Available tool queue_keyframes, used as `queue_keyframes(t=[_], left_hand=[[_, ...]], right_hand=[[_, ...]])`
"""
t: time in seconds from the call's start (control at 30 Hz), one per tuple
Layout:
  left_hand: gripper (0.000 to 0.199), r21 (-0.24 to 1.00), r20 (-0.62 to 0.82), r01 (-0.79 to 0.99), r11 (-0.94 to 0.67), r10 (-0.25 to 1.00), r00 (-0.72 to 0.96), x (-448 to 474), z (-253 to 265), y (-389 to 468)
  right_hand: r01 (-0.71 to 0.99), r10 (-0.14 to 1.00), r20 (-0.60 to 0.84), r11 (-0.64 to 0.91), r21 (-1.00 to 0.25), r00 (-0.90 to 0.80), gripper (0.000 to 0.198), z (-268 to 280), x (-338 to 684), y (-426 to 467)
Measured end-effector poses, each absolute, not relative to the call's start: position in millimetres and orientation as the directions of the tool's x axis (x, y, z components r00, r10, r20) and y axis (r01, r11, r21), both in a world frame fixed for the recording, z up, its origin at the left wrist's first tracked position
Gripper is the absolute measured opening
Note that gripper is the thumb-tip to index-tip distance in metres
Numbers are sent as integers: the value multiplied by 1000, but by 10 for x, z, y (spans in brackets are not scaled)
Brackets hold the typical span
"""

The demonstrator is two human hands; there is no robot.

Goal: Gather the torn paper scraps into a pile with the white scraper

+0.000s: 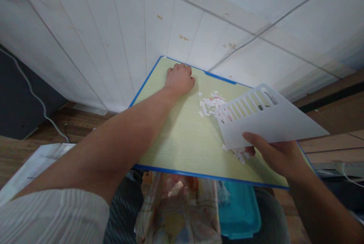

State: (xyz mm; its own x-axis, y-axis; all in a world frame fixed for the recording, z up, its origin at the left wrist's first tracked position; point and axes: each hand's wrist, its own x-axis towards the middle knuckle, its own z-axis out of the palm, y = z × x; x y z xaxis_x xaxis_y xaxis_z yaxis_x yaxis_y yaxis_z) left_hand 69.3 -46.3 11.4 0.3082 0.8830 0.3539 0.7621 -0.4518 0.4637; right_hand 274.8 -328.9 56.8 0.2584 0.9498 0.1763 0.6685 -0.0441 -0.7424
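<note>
My right hand (273,153) grips a white slotted sheet (256,124) by its near edge, thumb on top and fingers underneath. The sheet is stiff and tilted, with a row of long cut-out slots and a larger opening at its far end. Small white and pinkish paper scraps (212,103) lie heaped on the pale yellow tabletop (182,137) beside the sheet's left end. More scraps (241,155) show under its near edge, by my right fingers. Near the table's far edge, my left hand (179,79) rests with fingers curled; what lies under them is hidden.
Blue trim edges the small table, which stands against a white panelled wall (127,39). Below its front edge are a patterned bag (179,213) and a turquoise plastic container (240,210), between my legs. A cable (284,14) runs along the wall. Brown boxes (335,122) stand at the right.
</note>
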Motion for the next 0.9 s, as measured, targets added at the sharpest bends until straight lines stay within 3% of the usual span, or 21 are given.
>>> queue_keyframes(t=[0.13,0.33,0.5,0.7,0.9], left_hand=[[38,451,361,767,-457,879,312,689,113,-461],[34,415,364,788,-454,877,313,651,124,-470],[32,400,369,796,-454,875,313,639,115,-458],[31,373,365,809,-455,873,323,619,113,-454],[35,253,329,856,-450,872,362,574,133,-527]], right_hand=[[659,951,176,-38,-751,255,38,627,2786,-3246],[652,896,356,105,-751,266,35,571,2629,-2678],[647,929,284,67,-759,236,33,505,2496,-2369],[699,957,230,42,-714,178,39,492,2617,-2669],[673,948,205,-13,-739,243,36,417,2658,-3121]])
